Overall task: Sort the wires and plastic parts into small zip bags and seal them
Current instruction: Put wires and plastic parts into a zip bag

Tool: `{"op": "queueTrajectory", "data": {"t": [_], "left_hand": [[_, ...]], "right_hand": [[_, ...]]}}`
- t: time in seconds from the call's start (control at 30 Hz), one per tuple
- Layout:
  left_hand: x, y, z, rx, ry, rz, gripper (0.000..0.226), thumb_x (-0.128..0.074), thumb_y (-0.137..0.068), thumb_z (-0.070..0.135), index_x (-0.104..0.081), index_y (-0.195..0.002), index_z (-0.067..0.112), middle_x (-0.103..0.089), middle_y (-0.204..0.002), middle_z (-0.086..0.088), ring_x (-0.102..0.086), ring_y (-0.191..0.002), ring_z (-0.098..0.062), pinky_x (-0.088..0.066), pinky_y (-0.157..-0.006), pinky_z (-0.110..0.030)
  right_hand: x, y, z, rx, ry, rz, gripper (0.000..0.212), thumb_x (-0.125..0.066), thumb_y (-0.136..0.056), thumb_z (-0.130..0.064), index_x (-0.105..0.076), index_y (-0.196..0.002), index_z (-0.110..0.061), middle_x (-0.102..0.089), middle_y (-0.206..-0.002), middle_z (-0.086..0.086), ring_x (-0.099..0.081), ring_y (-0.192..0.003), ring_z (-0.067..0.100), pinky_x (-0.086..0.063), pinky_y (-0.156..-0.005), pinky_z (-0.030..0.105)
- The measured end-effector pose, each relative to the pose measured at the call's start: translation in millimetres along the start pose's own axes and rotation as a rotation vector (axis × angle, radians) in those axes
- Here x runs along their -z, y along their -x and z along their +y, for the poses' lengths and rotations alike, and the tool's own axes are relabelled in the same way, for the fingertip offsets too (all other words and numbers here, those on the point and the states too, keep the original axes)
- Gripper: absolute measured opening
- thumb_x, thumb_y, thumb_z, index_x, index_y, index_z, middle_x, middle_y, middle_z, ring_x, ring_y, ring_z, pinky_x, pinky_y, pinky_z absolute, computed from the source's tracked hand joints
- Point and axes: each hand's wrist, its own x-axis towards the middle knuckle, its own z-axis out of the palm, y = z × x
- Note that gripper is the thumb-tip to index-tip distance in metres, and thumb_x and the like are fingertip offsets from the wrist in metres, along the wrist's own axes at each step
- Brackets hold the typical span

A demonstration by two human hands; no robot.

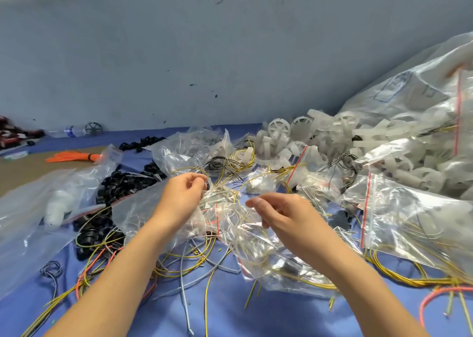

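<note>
Pinching thin wires (pixel 207 180), left hand (pixel 183 195) sits beside a small zip bag (pixel 245 234) — right hand (pixel 286 213) curled, whether its grip holds anything unclear.

Clear zip bags (pixel 245 234) lie crumpled over tangled yellow wires (pixel 189 257) — white plastic wheels (pixel 279 131) behind, black rings (pixel 120 183) left.
</note>
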Motion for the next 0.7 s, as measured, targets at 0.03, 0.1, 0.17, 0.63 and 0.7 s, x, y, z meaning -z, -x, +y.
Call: {"op": "queueTrajectory", "data": {"t": [0.03,0.1,0.17,0.63,0.7], "left_hand": [[-5,-9,-2,-0.028,-0.098,-0.001,0.02,-0.049,-0.098,0.016,-0.068,-0.103,0.014,-0.069,-0.09,-0.002,-0.062,-0.078,-0.017,-0.051,-0.074,-0.033],[-13,-26,-5,-0.081,-0.27,0.005,0.023,-0.048,-0.097,0.019,-0.068,-0.108,0.016,-0.069,-0.097,-0.001,-0.061,-0.083,-0.015,-0.049,-0.074,-0.031],[-22,-40,-3,-0.119,-0.378,-0.02,0.026,-0.046,-0.099,0.021,-0.064,-0.116,0.016,-0.067,-0.109,0.0,-0.06,-0.092,-0.014,-0.043,-0.073,-0.027],[-18,-72,-32,-0.376,-1.078,-0.363,0.029,-0.043,-0.097,0.022,-0.062,-0.119,0.02,-0.064,-0.12,0.0,-0.056,-0.112,-0.021,-0.048,-0.091,-0.039],[-17,-72,-33,-0.391,-1.077,-0.285,0.028,-0.044,-0.094,0.023,-0.065,-0.112,0.021,-0.065,-0.115,0.0,-0.058,-0.109,-0.023,-0.05,-0.087,-0.04]], "right_hand": [[-1,-2,1,-0.002,0.02,-0.002,0.028,-0.049,-0.098,-0.044,-0.073,-0.097,-0.029,-0.061,-0.067,-0.004,-0.047,-0.055,0.003,-0.037,-0.055,0.023],[-3,-8,4,-0.007,0.031,-0.002,0.027,-0.049,-0.098,-0.043,-0.072,-0.098,-0.029,-0.062,-0.069,-0.004,-0.049,-0.058,0.004,-0.039,-0.058,0.024],[-4,-15,5,-0.012,-0.012,0.023,0.023,-0.051,-0.098,-0.037,-0.073,-0.1,-0.029,-0.061,-0.065,-0.01,-0.053,-0.061,0.001,-0.039,-0.058,0.018],[-1,-46,18,-0.067,-0.183,0.182,0.023,-0.05,-0.099,-0.029,-0.071,-0.107,-0.028,-0.061,-0.068,-0.01,-0.05,-0.053,-0.003,-0.035,-0.056,0.014],[-1,-45,22,-0.089,-0.203,0.213,0.023,-0.05,-0.098,-0.028,-0.072,-0.105,-0.029,-0.061,-0.067,-0.008,-0.049,-0.054,0.0,-0.037,-0.06,0.022]]}}
